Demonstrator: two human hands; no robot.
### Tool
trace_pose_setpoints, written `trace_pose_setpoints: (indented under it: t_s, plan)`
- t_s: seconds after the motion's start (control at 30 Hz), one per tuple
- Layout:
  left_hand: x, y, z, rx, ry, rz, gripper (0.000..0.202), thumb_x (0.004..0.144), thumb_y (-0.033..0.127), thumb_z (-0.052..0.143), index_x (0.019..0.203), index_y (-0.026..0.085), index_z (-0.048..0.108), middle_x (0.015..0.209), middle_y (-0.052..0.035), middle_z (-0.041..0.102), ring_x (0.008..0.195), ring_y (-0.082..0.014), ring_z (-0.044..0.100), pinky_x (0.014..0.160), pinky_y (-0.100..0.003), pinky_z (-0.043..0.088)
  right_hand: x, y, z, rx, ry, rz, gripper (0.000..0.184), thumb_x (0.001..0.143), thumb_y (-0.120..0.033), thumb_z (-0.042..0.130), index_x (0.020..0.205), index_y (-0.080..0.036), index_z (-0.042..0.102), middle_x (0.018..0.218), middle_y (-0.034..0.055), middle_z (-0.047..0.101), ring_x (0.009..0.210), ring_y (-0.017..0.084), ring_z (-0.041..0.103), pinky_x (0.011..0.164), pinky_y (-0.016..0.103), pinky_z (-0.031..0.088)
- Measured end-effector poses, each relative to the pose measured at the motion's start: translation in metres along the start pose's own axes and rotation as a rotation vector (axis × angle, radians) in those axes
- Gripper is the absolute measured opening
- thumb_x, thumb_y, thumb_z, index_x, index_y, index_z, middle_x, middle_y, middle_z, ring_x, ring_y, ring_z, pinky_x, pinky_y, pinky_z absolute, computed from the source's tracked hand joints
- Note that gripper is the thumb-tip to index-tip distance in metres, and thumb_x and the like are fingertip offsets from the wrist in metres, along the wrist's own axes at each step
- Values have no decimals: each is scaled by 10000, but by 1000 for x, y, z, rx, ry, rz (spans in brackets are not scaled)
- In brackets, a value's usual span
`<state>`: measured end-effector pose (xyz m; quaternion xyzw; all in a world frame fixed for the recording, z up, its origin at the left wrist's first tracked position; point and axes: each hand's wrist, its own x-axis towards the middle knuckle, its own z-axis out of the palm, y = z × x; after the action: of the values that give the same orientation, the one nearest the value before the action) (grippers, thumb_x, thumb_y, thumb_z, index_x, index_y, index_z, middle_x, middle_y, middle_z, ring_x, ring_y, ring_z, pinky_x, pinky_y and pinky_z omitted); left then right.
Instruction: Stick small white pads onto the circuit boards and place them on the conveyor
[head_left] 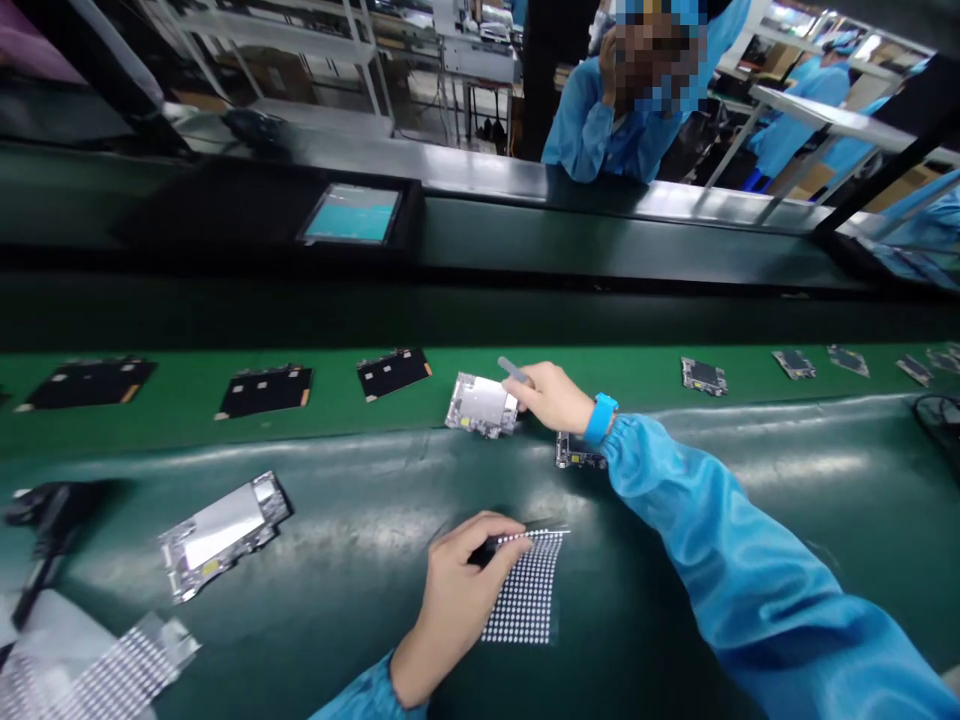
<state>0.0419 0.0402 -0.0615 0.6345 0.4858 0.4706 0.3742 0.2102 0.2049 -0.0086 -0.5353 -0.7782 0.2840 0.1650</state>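
In the head view my left hand (457,580) pinches the top edge of a sheet of small round white stickers (525,595) over the dark green mat. A dark thing shows partly between its fingers; I cannot make out what it is. My right hand (556,395), with a blue wristband, is closed on the right edge of a circuit board (480,402) with a silvery plate. From the same fingers a slim grey tool (514,370) sticks out. Partly hidden under my right wrist lies another circuit board (577,452). One more board (225,535) rests on the mat at left.
Black-covered boards (262,390) lie along the left of the green belt (345,425), with several smaller boards (703,376) on its right. More sticker sheets (120,675) and a black plug (56,515) are at lower left. A person in blue (592,120) leans on the far ledge.
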Motion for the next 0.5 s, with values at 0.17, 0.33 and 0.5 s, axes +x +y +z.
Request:
trace_pose_setpoints:
  t_s: [0.17, 0.33, 0.5]
  plan:
    - [-1, 1, 1, 1, -18, -3, 67, 811, 171, 754, 760, 213, 766, 732, -1, 779, 654, -156, 733, 651, -232, 583, -21, -12, 22, 164, -153, -106, 124, 928, -214, 646, 844, -180, 730, 741, -6, 698, 708, 143, 626, 682, 247, 397]
    - [-2, 3, 2, 3, -9, -26, 52, 813, 166, 765, 787, 211, 771, 757, 3, 788, 679, -152, 738, 689, -235, 587, -56, -9, 12, 249, 120, -93, 274, 995, -332, 545, 831, -175, 698, 790, 19, 640, 717, 147, 584, 715, 282, 445]
    - [-1, 5, 2, -3, -8, -26, 43, 810, 177, 776, 782, 209, 770, 747, 4, 785, 672, -151, 736, 684, -242, 592, -115, 8, -5, 528, 124, -29, 441, 1062, -442, 370, 915, -182, 694, 843, 32, 620, 689, 130, 580, 644, 273, 492]
